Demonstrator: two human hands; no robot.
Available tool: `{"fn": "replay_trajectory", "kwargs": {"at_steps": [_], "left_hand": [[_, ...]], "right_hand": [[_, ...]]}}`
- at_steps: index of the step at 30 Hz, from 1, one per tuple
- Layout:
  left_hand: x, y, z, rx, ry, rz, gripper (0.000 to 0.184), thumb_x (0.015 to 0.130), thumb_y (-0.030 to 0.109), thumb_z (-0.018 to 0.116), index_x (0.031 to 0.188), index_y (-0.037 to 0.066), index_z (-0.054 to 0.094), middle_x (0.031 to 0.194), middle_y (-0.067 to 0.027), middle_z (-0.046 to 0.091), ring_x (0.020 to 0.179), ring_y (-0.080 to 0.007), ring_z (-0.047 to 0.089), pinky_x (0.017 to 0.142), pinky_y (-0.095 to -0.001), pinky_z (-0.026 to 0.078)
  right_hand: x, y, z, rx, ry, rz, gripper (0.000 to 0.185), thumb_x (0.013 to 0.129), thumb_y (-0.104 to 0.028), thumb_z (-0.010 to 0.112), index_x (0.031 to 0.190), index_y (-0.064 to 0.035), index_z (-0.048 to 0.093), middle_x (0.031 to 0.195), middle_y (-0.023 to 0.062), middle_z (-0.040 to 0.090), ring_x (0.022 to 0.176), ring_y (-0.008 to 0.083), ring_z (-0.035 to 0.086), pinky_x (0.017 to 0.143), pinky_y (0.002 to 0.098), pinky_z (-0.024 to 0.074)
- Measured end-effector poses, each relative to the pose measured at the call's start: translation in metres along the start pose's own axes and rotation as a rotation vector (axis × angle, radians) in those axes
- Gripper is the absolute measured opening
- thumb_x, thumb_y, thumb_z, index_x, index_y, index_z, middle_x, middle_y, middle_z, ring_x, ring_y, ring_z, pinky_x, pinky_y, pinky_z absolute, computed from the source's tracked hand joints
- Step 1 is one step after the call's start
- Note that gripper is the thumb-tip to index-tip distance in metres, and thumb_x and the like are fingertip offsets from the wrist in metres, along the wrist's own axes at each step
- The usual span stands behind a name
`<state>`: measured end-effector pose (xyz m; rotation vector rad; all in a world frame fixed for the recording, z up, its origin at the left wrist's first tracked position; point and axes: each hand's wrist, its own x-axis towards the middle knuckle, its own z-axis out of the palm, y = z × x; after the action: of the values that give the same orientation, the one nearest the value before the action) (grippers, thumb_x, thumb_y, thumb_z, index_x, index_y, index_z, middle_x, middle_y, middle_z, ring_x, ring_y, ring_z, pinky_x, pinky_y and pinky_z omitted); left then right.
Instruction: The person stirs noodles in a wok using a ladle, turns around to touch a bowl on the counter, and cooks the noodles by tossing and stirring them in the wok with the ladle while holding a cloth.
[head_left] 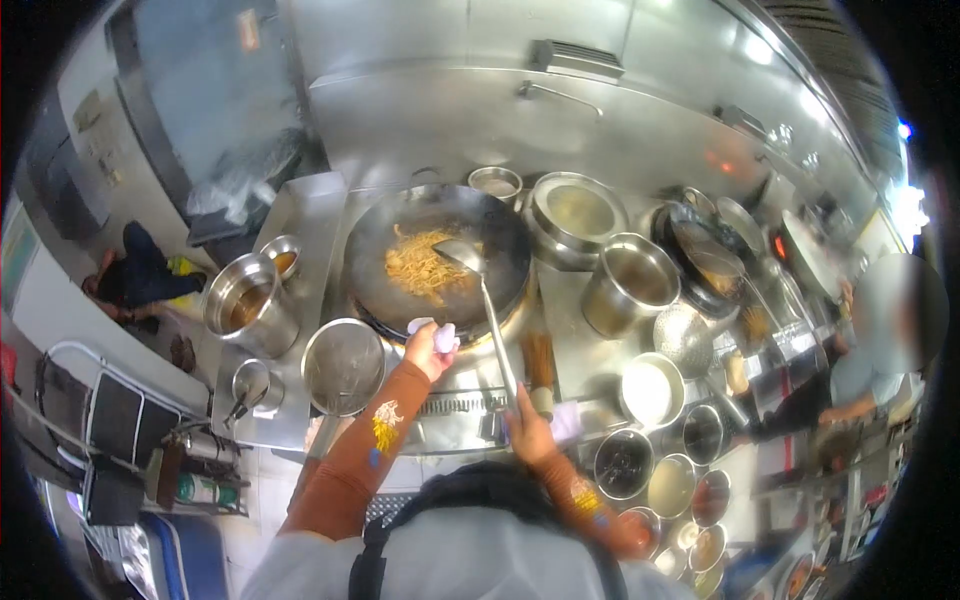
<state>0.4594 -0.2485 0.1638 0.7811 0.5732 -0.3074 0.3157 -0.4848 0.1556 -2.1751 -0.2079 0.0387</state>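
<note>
A large black wok (380,225) sits on the stove with brown noodle-like food (420,265) inside. At its near rim my left hand (430,350) is closed round a pale purple cloth (443,336). My right hand (527,430) grips the handle of a long metal ladle (462,256), whose bowl rests at the right side of the food. Beside the right hand are a brown bundled brush (539,362) and another purple cloth (567,422).
Left of the wok stand a round strainer (343,366) and a steel pot (250,305). To the right are a lidded pot (578,210), a deep pot (632,285) and several sauce containers. A co-worker (860,370) stands at the far right; another person (150,270) is at the left.
</note>
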Motion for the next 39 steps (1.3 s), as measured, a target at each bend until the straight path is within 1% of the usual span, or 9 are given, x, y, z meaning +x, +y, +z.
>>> {"fn": "replay_trajectory", "kwargs": {"at_steps": [3, 6, 8, 9, 13, 22, 26, 36, 39], "left_hand": [[0.014, -0.002, -0.009, -0.039, -0.013, -0.02, 0.026, 0.085, 0.038, 0.056, 0.096, 0.016, 0.06, 0.083, -0.0036, 0.063, 0.073, -0.0205, 0.06, 0.051, -0.0272, 0.044], [0.01, -0.001, -0.011, 0.004, -0.054, -0.016, 0.027, 0.085, 0.04, 0.056, 0.095, 0.016, 0.061, 0.083, -0.0052, 0.063, 0.071, -0.0199, 0.06, 0.052, -0.0276, 0.044], [0.011, -0.001, -0.012, -0.012, -0.074, -0.013, 0.028, 0.086, 0.041, 0.054, 0.096, 0.016, 0.06, 0.086, -0.0073, 0.064, 0.069, -0.0193, 0.059, 0.052, -0.0275, 0.043], [0.011, 0.003, -0.009, 0.029, -0.032, -0.052, 0.029, 0.088, 0.042, 0.05, 0.098, 0.016, 0.058, 0.088, -0.0089, 0.064, 0.067, -0.0181, 0.058, 0.052, -0.0268, 0.042], [0.008, 0.007, -0.008, 0.056, -0.049, -0.054, 0.03, 0.09, 0.043, 0.047, 0.101, 0.017, 0.057, 0.089, -0.0116, 0.064, 0.064, -0.0163, 0.056, 0.051, -0.0269, 0.042], [0.009, 0.004, -0.009, 0.061, -0.063, -0.065, 0.031, 0.091, 0.044, 0.043, 0.1, 0.018, 0.057, 0.09, -0.0128, 0.064, 0.063, -0.0162, 0.055, 0.05, -0.0281, 0.042], [-0.005, 0.005, 0.0, 0.069, -0.076, -0.03, 0.022, 0.084, 0.036, 0.051, 0.087, 0.016, 0.06, 0.08, -0.0082, 0.063, 0.063, -0.0179, 0.056, 0.051, -0.0279, 0.041], [-0.002, 0.004, -0.001, 0.043, -0.045, -0.048, 0.023, 0.084, 0.035, 0.052, 0.094, 0.016, 0.058, 0.086, -0.0085, 0.061, 0.066, -0.0186, 0.056, 0.053, -0.0281, 0.042], [-0.005, 0.004, 0.0, 0.05, -0.035, -0.048, 0.024, 0.085, 0.037, 0.052, 0.094, 0.016, 0.058, 0.086, -0.0082, 0.061, 0.066, -0.0186, 0.056, 0.052, -0.0281, 0.042]], "right_hand": [[0.002, -0.002, -0.003, -0.037, -0.098, 0.135, 0.063, 0.089, -0.018, 0.056, 0.143, -0.004, 0.026, 0.107, 0.032, 0.058, 0.096, 0.0439, 0.06, 0.082, 0.0433, 0.0481], [0.001, 0.018, 0.01, -0.044, 0.07, -0.09, 0.065, 0.088, -0.016, 0.054, 0.144, -0.0064, 0.022, 0.083, 0.0303, 0.061, 0.073, 0.0447, 0.061, 0.068, 0.0486, 0.0489], [-0.001, 0.007, 0.004, -0.085, 0.061, -0.063, 0.064, 0.089, -0.018, 0.052, 0.144, -0.006, 0.021, 0.08, 0.0288, 0.062, 0.072, 0.0445, 0.061, 0.068, 0.0487, 0.0484], [-0.002, -0.002, -0.003, -0.063, -0.01, 0.028, 0.063, 0.091, -0.021, 0.05, 0.144, -0.0056, 0.019, 0.078, 0.0286, 0.062, 0.072, 0.0441, 0.061, 0.069, 0.0495, 0.0476], [0.0, 0.004, -0.001, -0.09, -0.047, 0.062, 0.065, 0.091, -0.022, 0.048, 0.145, -0.0075, 0.015, 0.08, 0.0306, 0.062, 0.075, 0.0436, 0.061, 0.071, 0.0493, 0.0473], [-0.001, 0.006, 0.002, -0.044, -0.005, 0.028, 0.066, 0.09, -0.022, 0.051, 0.145, -0.0066, 0.018, 0.078, 0.0283, 0.062, 0.074, 0.0431, 0.062, 0.07, 0.0477, 0.0478], [-0.001, 0.001, 0.001, -0.047, 0.034, -0.048, 0.069, 0.089, -0.021, 0.053, 0.145, -0.0058, 0.016, 0.075, 0.0281, 0.062, 0.071, 0.0429, 0.061, 0.07, 0.048, 0.0481], [0.002, 0.007, 0.004, -0.083, 0.008, 0.018, 0.067, 0.09, -0.022, 0.052, 0.145, -0.0058, 0.016, 0.074, 0.0293, 0.061, 0.069, 0.0446, 0.06, 0.067, 0.0496, 0.0477], [0.001, -0.002, -0.001, -0.045, -0.034, 0.093, 0.065, 0.089, -0.018, 0.052, 0.144, -0.0056, 0.021, 0.094, 0.032, 0.061, 0.084, 0.0461, 0.06, 0.077, 0.0482, 0.0475]]}}
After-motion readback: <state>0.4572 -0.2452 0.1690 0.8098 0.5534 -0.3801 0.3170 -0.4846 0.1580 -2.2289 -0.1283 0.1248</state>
